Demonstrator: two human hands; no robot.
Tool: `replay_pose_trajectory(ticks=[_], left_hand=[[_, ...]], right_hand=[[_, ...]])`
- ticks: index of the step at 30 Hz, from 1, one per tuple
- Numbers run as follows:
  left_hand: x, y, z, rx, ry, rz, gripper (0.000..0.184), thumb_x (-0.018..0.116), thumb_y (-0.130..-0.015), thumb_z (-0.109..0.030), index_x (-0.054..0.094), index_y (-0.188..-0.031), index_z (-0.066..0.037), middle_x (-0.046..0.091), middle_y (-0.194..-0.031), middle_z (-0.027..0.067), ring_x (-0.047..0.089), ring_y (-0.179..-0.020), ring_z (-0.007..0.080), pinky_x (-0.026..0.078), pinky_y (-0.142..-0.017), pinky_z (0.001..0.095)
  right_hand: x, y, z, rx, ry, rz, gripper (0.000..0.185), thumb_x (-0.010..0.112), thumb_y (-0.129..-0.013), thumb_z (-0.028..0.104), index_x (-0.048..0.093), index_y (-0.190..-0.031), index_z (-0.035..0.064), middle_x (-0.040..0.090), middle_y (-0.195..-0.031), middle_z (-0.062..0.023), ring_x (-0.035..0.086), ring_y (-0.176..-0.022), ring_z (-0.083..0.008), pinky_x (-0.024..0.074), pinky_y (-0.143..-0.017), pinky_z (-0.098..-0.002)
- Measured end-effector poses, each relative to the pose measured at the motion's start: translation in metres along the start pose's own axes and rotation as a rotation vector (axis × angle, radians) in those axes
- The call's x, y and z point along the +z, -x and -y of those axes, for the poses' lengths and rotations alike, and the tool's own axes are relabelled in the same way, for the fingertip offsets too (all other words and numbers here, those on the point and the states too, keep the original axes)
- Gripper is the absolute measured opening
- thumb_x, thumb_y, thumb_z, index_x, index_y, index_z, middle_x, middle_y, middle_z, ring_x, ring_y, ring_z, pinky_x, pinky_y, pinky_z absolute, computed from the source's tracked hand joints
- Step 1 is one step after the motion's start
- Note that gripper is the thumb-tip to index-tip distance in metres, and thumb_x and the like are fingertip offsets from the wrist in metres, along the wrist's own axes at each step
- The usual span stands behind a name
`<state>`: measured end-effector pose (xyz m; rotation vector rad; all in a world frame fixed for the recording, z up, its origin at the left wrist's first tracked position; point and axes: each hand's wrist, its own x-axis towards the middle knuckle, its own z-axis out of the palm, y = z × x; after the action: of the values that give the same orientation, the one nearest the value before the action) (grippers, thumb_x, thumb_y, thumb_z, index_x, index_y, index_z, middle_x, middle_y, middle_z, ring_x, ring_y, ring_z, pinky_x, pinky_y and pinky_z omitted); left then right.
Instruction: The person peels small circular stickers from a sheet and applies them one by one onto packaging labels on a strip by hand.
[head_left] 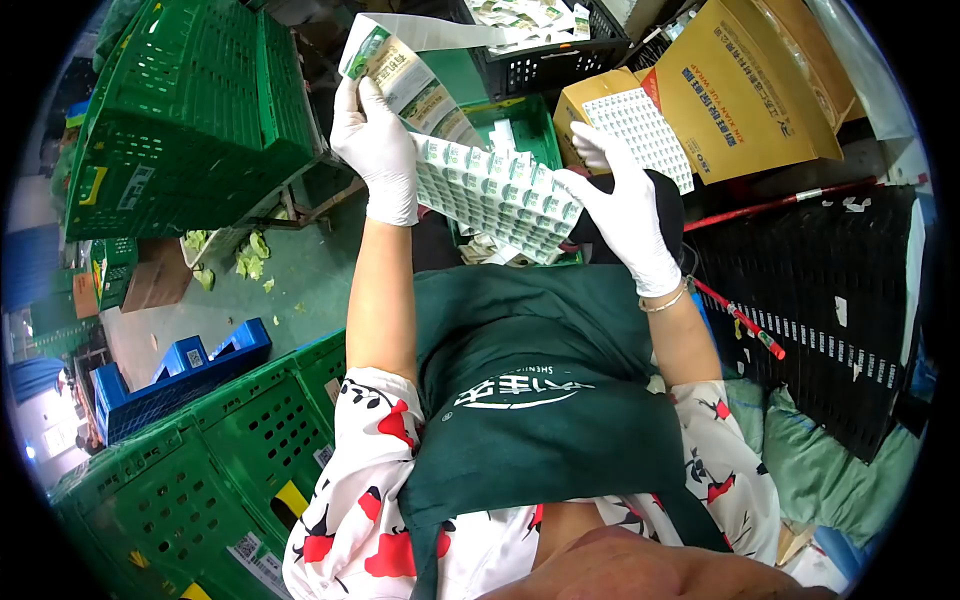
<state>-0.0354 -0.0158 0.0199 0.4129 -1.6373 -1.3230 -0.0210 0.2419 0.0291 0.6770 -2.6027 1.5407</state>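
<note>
My left hand (pixel 378 152), in a white glove, is closed with its thumb and fingers on a strip of printed labels (pixel 425 90). The strip curls away behind it, toward a black crate. Against the same hand lies a sheet of small green-and-white stickers (pixel 495 195), tilted over my lap. How the left fingers grip the sheet is hidden. My right hand (pixel 625 205), also gloved, has its fingers apart at the sheet's right edge. Its thumb is close to the sheet's upper right corner; I cannot tell whether it touches.
The black crate (pixel 545 68) at the top holds printed labels. A green crate (pixel 535 125) stands behind the sheet. Another sticker sheet (pixel 640 130) leans against a cardboard box (pixel 755 95). Stacked green crates (pixel 190 120) rise on the left, and black crates (pixel 810 300) on the right.
</note>
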Motion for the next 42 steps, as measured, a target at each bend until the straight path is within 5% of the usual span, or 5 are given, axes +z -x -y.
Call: replay_pose_trajectory(ticks=[7,15,19,29,42], left_hand=[[0.008,0.003,0.001,0.087,-0.103,0.019,0.021,0.059,-0.096,-0.007,0.067,-0.112,0.004,0.073,-0.09,0.0115,0.064,-0.076,0.0119,0.053,-0.071,0.0281],[0.007,0.005,0.017,0.104,-0.158,0.05,0.022,0.059,-0.096,-0.008,0.066,-0.112,0.005,0.073,-0.092,0.0143,0.067,-0.078,0.015,0.053,-0.072,0.0292],[0.0,-0.001,0.016,0.045,-0.243,0.104,0.023,0.06,-0.096,-0.008,0.067,-0.112,0.006,0.073,-0.094,0.0141,0.067,-0.08,0.014,0.053,-0.074,0.0286],[-0.018,0.018,0.003,-0.703,0.292,1.073,0.041,0.063,-0.093,-0.015,0.06,-0.128,0.006,0.068,-0.111,0.0054,0.061,-0.097,0.0088,0.048,-0.087,0.0233],[-0.007,0.045,-0.018,-0.979,0.387,1.096,0.03,0.068,-0.09,-0.014,0.068,-0.116,0.001,0.069,-0.1,0.0017,0.061,-0.087,0.0055,0.047,-0.076,0.0202]], right_hand=[[-0.003,-0.015,0.021,-0.362,0.52,0.208,0.037,0.068,-0.086,0.015,0.064,-0.123,0.0137,0.064,-0.101,-0.0055,0.064,-0.093,-0.0217,0.0534,-0.079,-0.032],[0.006,0.006,0.009,-0.412,-0.057,0.331,0.029,0.064,-0.09,0.005,0.066,-0.118,0.0102,0.067,-0.099,-0.0079,0.066,-0.082,-0.0204,0.0538,-0.073,-0.0293],[-0.03,0.009,0.028,0.238,-0.588,0.437,0.024,0.06,-0.093,0.003,0.066,-0.116,0.002,0.067,-0.098,-0.0064,0.065,-0.082,-0.0127,0.0534,-0.074,-0.0243],[-0.031,-0.026,-0.014,0.489,-0.672,0.45,0.037,0.055,-0.1,0.034,0.069,-0.088,0.0029,0.058,-0.067,0.004,0.049,-0.059,-0.002,0.0354,-0.053,-0.0168],[-0.004,-0.026,-0.014,0.119,-0.365,0.723,0.036,0.058,-0.097,0.031,0.07,-0.081,0.0009,0.061,-0.062,-0.0004,0.05,-0.05,-0.0043,0.0413,-0.049,-0.0207]])
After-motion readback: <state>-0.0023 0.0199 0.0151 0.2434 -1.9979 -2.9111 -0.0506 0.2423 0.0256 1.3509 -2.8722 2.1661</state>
